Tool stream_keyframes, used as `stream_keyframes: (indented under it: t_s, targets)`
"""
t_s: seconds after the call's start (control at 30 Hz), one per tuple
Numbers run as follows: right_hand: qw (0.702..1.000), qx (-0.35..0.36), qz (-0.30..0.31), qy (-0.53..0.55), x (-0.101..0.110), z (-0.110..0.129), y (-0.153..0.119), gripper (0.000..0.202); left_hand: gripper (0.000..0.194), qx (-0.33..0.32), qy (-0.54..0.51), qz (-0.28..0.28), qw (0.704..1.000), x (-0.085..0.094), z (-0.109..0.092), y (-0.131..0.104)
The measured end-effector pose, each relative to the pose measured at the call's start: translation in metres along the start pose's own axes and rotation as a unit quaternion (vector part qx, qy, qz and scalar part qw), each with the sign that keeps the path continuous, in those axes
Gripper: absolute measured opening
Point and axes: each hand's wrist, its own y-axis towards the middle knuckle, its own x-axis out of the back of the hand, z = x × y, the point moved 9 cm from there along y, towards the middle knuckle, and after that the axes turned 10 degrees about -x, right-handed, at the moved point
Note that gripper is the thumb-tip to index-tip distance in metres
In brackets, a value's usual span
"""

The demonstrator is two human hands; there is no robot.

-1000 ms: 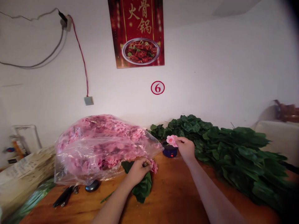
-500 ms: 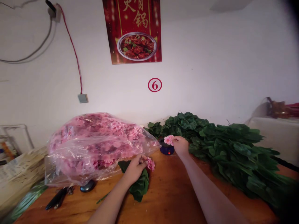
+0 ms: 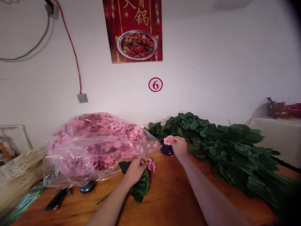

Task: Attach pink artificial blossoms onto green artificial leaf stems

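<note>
My left hand (image 3: 136,169) is closed on a leafy green stem (image 3: 140,187), and a pink blossom (image 3: 151,165) shows just beyond its fingertips. Between the fingertips of my right hand (image 3: 179,147) is a small pink flower (image 3: 168,140), held over the top of a dark blue round pot (image 3: 166,151) with a red light on its front. Whether the flower touches the pot's contents cannot be made out. Both hands are over the wooden table (image 3: 166,194).
A clear plastic bag (image 3: 94,147) full of pink flowers lies at the left. Piled green leaves (image 3: 225,147) stretch along the right. A black-handled tool (image 3: 56,199) and a dark oval object (image 3: 87,187) rest at the front left.
My right hand has moved slightly left with the pink flower, which now sits a little lower over the pot. My left hand keeps its hold, nearly still. The view has shifted slightly.
</note>
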Motion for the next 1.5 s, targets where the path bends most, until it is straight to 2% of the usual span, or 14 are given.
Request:
stream_keyframes:
  t_s: [0.13,0.4,0.7,0.8,0.87,1.0,1.1,1.2,1.33,1.5]
  targets:
    - [0.999,-0.035,-0.019,0.021,0.007,-0.004,0.002,0.023,0.018,0.009,0.029,-0.004,1.0,0.003,-0.001,0.0]
    - [0.975,-0.197,-0.025,0.095,0.02,-0.023,0.0,0.029,0.023,-0.016,0.023,-0.003,1.0,0.004,-0.009,0.001]
    - [0.971,-0.229,0.012,0.075,0.023,-0.024,-0.002,0.027,0.026,-0.031,0.023,-0.006,0.999,0.005,-0.012,0.001]
    - [0.96,-0.25,0.016,0.125,0.025,-0.025,-0.002,0.024,0.027,-0.028,0.019,-0.007,0.999,0.006,-0.012,0.001]
    - [0.935,-0.285,0.033,0.208,0.021,-0.024,-0.005,0.024,0.03,-0.025,0.018,-0.007,1.0,0.006,-0.012,0.001]
    - [0.854,-0.33,0.128,0.381,-0.002,0.001,-0.02,0.026,0.034,-0.016,0.023,-0.015,0.999,0.008,-0.013,0.001]
    - [0.83,-0.291,0.219,0.422,-0.016,0.034,-0.032,0.019,0.034,-0.009,0.017,-0.015,1.0,0.009,-0.018,0.0]
    - [0.823,-0.255,0.268,0.43,-0.024,0.054,-0.043,0.016,0.035,-0.014,0.007,-0.018,1.0,0.01,-0.026,0.0]
    - [0.83,-0.267,0.243,0.426,-0.026,0.053,-0.048,0.021,0.035,-0.018,0.006,-0.026,0.999,0.011,-0.032,0.001]
    - [0.84,-0.269,0.223,0.415,-0.024,0.052,-0.049,0.022,0.034,-0.011,-0.002,-0.015,1.0,0.009,-0.028,0.001]
